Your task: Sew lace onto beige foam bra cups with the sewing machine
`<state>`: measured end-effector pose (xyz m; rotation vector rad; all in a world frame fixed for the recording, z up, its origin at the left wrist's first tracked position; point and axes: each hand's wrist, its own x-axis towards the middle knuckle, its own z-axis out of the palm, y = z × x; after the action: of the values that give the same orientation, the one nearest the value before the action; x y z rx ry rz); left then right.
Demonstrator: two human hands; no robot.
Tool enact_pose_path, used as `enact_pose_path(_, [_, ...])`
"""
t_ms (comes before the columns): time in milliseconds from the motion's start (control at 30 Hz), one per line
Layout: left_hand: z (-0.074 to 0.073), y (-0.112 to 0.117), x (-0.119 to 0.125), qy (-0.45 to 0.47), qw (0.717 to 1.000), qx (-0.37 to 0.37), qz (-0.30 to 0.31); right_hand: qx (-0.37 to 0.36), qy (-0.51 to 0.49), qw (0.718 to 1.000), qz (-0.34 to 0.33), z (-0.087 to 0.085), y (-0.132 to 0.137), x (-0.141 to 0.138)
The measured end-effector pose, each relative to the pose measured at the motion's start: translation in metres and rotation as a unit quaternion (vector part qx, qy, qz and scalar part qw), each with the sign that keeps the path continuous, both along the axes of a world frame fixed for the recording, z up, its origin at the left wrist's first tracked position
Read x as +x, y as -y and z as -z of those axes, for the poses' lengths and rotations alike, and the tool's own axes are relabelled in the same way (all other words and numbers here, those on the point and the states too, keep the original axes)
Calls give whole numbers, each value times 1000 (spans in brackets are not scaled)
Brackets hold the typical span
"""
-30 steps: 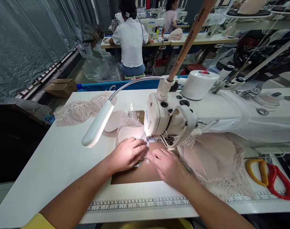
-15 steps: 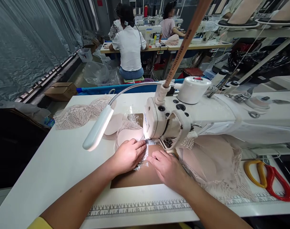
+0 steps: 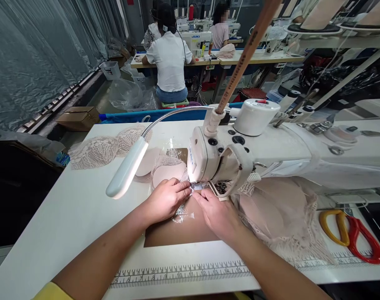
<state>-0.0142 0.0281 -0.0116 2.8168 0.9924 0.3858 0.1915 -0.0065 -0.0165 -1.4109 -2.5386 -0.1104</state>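
1. Since the earlier frame, the right hand (image 3: 217,213) has been shifted toward the far edge of the surface (image 3: 68,225), closer to the foot of the sewing machine (image 3: 205,154); the left hand (image 3: 167,201) has been kept in nearly the same place.
2. More clear tape (image 3: 181,216) is now exposed on the brown board (image 3: 183,233), where lace was seen between the hands.
3. The lace piece (image 3: 169,171) is laid partly over the board's left side, around the middle of the surface, with its right end brought to the machine's foot.
4. By the left hand, the lace piece is pressed down with the fingers held together; whether anything is pinched in this grip cannot be told.
5. The right grip is held with thumb and forefinger at the foot; whether cloth is pinched there cannot be told.
6. Pale pads (image 3: 147,162) are placed just left of the lace piece, beneath the lamp (image 3: 127,168).
7. Two lace cups (image 3: 96,152) are set near the far left corner.
8. To the right, a lace heap (image 3: 277,208) is spread beneath the machine's arm, beside scissors (image 3: 353,235) with yellow and red handles.
9. Along the near edge, a ruler (image 3: 177,273) is shown.
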Motion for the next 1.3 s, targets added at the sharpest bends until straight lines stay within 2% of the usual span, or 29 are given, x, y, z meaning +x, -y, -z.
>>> enact_pose_path(333, [-1, -1, 1, 4, 998, 20, -54, 8, -24, 1000, -11, 5, -1, 3])
enact_pose_path(700, [-1, -1, 0, -4, 998, 40, -47, -13, -47, 999, -7, 4, 0, 4])
enact_pose_path(933, [-3, -1, 1, -44, 997, 51, -42, -22, -63, 998, -5, 1, -1, 4])
enact_pose_path(1133, [-14, 2, 5, -83, 993, 45, -65, -17, -54, 998, -7, 3, -1, 4])
enact_pose_path(1300, [-30, 15, 2, -106, 991, -20, -84, -7, -62, 998, -7, 6, -1, 6])
